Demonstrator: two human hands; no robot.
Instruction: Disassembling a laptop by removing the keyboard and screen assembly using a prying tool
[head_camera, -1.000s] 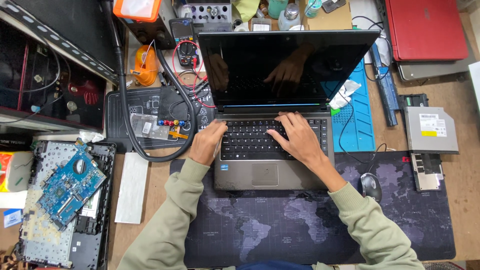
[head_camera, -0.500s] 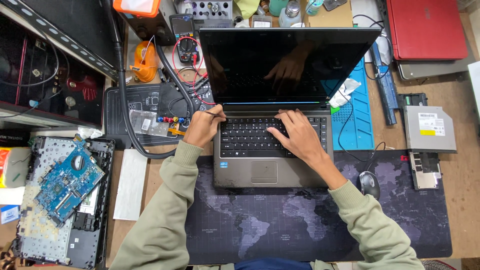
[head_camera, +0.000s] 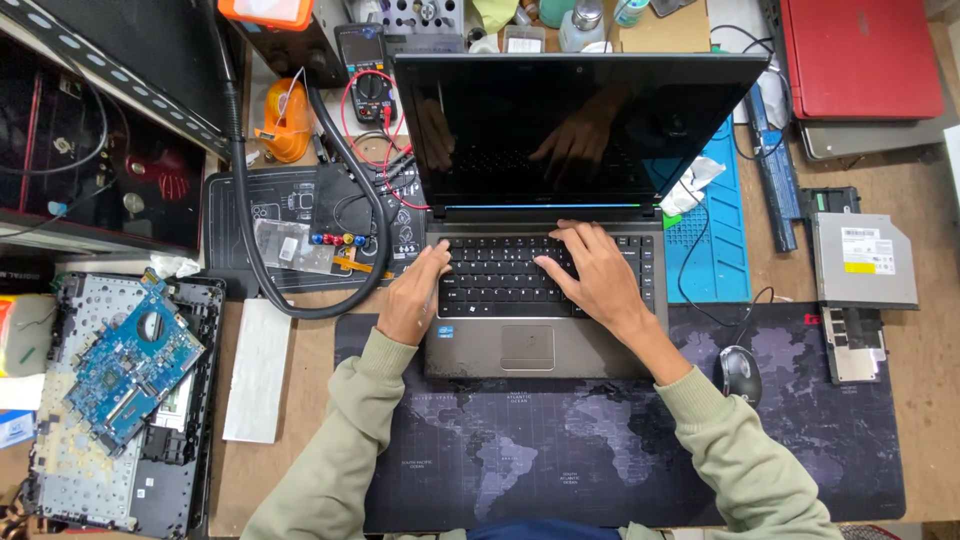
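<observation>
An open grey laptop (head_camera: 545, 345) with a dark, unlit screen (head_camera: 560, 130) stands on a dark desk mat printed with a world map (head_camera: 560, 450). My left hand (head_camera: 412, 297) rests at the laptop's left edge, fingertips on the leftmost keys of the black keyboard (head_camera: 500, 275). My right hand (head_camera: 592, 272) lies flat over the middle and right keys, fingers spread. Both hands hold nothing. Olive-green sleeves cover both forearms.
A black mouse (head_camera: 741, 373) sits right of the laptop. An optical drive (head_camera: 862, 260), a blue mat (head_camera: 715, 250) and a red laptop (head_camera: 860, 58) lie to the right. Left: a blue circuit board (head_camera: 130, 365) on a dismantled laptop base, a multimeter (head_camera: 365, 70), a black hose (head_camera: 300, 300).
My left hand slid down from the laptop's upper left corner to its left edge beside the keyboard. My right hand stayed on the keys, shifting slightly.
</observation>
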